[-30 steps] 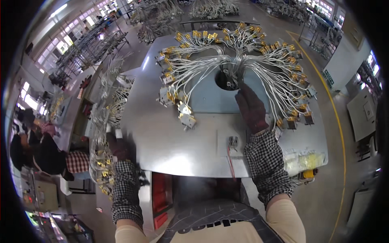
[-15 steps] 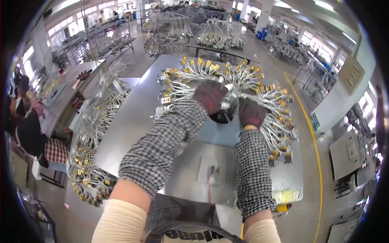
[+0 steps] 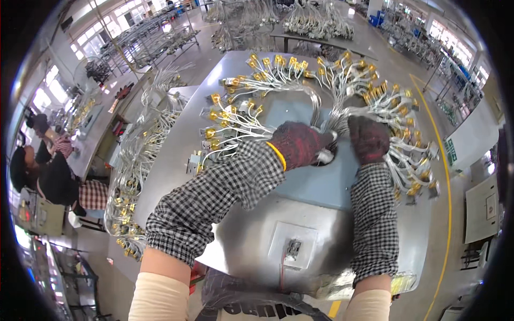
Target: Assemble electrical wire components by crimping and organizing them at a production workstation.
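A fan of white cables (image 3: pixel 336 104) with yellow-and-silver connectors spreads over the table and gathers at its middle. My left hand (image 3: pixel 301 145), in a dark red knitted glove with pale fingertips, closes round the gathered cables at their near end. Close on its right, my right hand (image 3: pixel 369 140) is curled in the same kind of glove, against the right-hand cables. What its fingers hold is hidden. Beneath the hands lies a blue-grey mat (image 3: pixel 316 184). Loose cable ends (image 3: pixel 243 120) stretch out left of my left hand.
The metal table (image 3: pixel 184 125) has a square plate (image 3: pixel 293 243) with a small metal part near me. Another cable heap (image 3: pixel 139 160) lies to the left. A co-worker (image 3: pixel 59 176) is at a bench on the far left. A yellow floor line (image 3: pixel 445 214) runs at right.
My left hand has drawn down and rolled, now round the cable bundle. The left cables have separated, baring more of the mat. The whole view has shifted, with the table farther right.
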Demonstrator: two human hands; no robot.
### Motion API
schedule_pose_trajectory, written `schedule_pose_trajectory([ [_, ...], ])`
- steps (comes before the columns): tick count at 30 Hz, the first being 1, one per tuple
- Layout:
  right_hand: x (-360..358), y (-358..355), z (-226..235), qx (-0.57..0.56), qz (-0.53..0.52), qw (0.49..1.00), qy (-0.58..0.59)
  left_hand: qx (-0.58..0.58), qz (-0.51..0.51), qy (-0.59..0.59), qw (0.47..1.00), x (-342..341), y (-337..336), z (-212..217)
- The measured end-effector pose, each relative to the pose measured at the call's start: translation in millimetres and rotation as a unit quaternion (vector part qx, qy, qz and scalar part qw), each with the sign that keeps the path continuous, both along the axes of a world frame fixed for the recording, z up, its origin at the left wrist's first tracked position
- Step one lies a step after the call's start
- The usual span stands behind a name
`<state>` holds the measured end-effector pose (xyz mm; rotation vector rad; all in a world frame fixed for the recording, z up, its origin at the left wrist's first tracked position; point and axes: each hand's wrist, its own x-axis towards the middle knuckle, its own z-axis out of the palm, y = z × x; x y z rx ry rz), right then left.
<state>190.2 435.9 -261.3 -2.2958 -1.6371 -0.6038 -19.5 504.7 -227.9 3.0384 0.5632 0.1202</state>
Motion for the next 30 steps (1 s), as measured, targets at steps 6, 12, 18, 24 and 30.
schedule_pose_trajectory([
  [6, -9, 9, -7, 0.042, -0.007, 0.999, 0.016, -0.006, 0.153, 0.003, 0.988, 7, 21, -10],
  [12, -31, -23, 33, 0.099, 0.118, 0.981, 0.119, -0.018, 0.032, -0.106, 0.994, -36, 32, 9],
  [18, -87, -245, 104, 0.176, 0.162, 0.861, 0.449, -0.005, -0.126, -0.124, 0.984, -135, -60, 56],
  [24, -103, -420, -11, 0.201, 0.043, 0.791, 0.577, 0.15, -0.178, 0.097, 0.968, -154, -121, -1],
  [30, -104, -493, -97, -0.055, -0.346, 0.648, 0.677, 0.158, -0.184, 0.109, 0.964, -136, -133, -9],
])
